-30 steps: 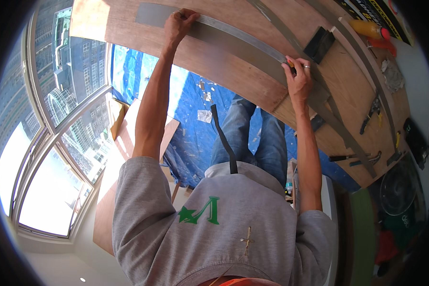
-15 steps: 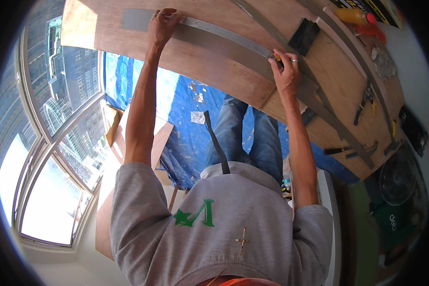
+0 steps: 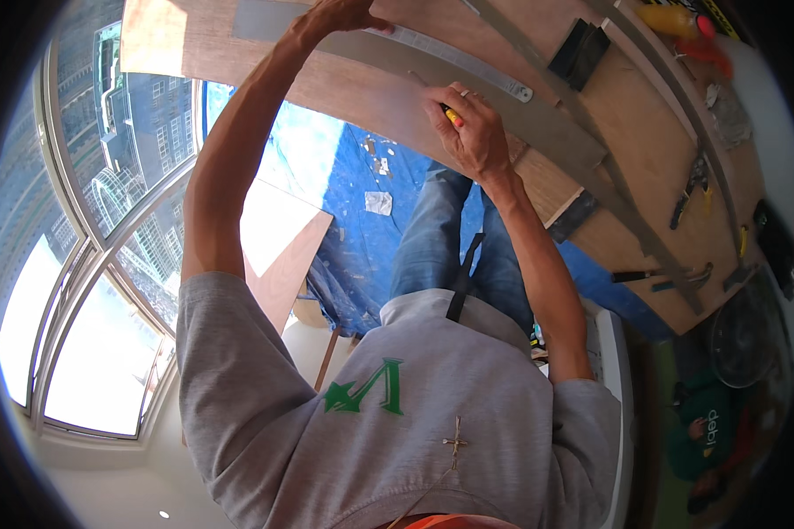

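Note:
My left hand [image 3: 344, 16] is at the top of the view, thumb stretched out at the left part of a metal ruler [image 3: 450, 57], fingers partly hidden. The ruler lies along a wide grey strip [image 3: 547, 132] on a plywood board [image 3: 212, 48]. My right hand [image 3: 472, 132] is closed round a slim tool with a yellow-and-red handle [image 3: 452, 115], its thin tip over the grey strip, below the ruler and short of its right end.
Dark blocks [image 3: 578, 53], pliers [image 3: 688, 189], hammer-like tools [image 3: 679, 278], a yellow bottle [image 3: 666, 19] and long strips [image 3: 706, 123] lie to the right. Blue sheeting [image 3: 353, 238] covers the floor. A window [image 3: 106, 264] is at left, another board [image 3: 287, 238] below it.
My right hand has moved left with the tool, off the ruler's right end, which now shows. My left hand has shifted rightward and upward, its arm more slanted.

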Available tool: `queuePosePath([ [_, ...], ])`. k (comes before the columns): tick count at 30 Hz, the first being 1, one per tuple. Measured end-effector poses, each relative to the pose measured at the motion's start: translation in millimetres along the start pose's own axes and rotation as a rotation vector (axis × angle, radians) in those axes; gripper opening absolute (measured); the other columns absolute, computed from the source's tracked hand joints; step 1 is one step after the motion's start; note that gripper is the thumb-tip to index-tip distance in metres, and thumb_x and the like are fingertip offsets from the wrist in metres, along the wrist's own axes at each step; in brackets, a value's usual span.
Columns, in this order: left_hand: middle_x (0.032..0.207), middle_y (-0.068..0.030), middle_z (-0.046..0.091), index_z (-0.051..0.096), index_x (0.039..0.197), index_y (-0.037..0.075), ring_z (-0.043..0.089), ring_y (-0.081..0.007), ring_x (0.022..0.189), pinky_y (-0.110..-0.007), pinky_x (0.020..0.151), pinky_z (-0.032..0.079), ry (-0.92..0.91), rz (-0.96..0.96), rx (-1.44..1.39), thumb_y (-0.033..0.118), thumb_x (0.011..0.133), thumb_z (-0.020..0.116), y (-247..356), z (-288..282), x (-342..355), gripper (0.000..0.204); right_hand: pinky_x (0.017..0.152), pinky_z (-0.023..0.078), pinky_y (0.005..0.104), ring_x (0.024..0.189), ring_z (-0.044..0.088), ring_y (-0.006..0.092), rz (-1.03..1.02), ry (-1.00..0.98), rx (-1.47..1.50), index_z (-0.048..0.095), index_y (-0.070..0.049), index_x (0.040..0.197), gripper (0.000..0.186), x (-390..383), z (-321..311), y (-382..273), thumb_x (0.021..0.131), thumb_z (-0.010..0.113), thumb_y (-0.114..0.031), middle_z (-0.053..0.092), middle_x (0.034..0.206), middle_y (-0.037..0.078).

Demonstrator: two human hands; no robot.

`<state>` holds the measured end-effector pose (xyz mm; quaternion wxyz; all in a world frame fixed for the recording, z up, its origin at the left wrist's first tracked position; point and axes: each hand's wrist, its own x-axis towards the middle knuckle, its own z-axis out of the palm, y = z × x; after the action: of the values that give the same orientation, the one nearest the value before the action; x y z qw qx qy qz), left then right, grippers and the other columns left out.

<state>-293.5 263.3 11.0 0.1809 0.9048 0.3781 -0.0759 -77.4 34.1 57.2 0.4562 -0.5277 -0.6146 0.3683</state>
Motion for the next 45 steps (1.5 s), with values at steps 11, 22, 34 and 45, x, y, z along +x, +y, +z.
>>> queuePosePath([
  [11, 0.153, -0.0186, 0.038, 0.032, 0.155, 0.012, 0.036, -0.0438, 0.141, -0.061, 0.114, 0.034, -0.009, -0.052, 0.047, 0.034, 0.053, 0.100, 6, 8, 9, 0.124, 0.078, 0.057, 0.0393, 0.087, 0.068, 0.0281, -0.132, -0.046, -0.057, 0.065, -0.012, 0.115, 0.018, 25, 84, 44, 0.098, 0.067, -0.016, 0.066, 0.097, 0.011],
  [22, 0.152, -0.0180, 0.037, 0.032, 0.155, 0.015, 0.035, -0.0436, 0.142, -0.062, 0.113, 0.034, 0.006, -0.042, 0.030, 0.029, 0.056, 0.099, 9, 10, 9, 0.121, 0.078, 0.056, 0.0404, 0.089, 0.069, 0.0278, -0.149, -0.083, -0.164, 0.062, -0.012, 0.118, 0.024, 38, 104, 58, 0.095, 0.068, -0.012, 0.068, 0.101, 0.009],
  [34, 0.155, -0.0178, 0.034, 0.030, 0.156, 0.019, 0.029, -0.0449, 0.146, -0.066, 0.115, 0.031, -0.055, -0.093, 0.047, 0.029, 0.057, 0.099, 15, 11, 11, 0.121, 0.082, 0.054, 0.0413, 0.093, 0.067, 0.0320, 0.119, -0.091, -0.266, 0.068, -0.011, 0.116, 0.020, -58, -58, 43, 0.096, 0.067, -0.008, 0.068, 0.102, 0.009],
  [45, 0.154, -0.0181, 0.035, 0.031, 0.156, 0.019, 0.030, -0.0443, 0.146, -0.063, 0.114, 0.032, -0.064, -0.083, 0.069, 0.027, 0.058, 0.098, 22, 5, 10, 0.118, 0.078, 0.054, 0.0403, 0.089, 0.067, 0.0286, 0.026, -0.068, -0.255, 0.068, -0.013, 0.114, 0.018, -29, -11, 49, 0.096, 0.067, -0.012, 0.069, 0.102, 0.007],
])
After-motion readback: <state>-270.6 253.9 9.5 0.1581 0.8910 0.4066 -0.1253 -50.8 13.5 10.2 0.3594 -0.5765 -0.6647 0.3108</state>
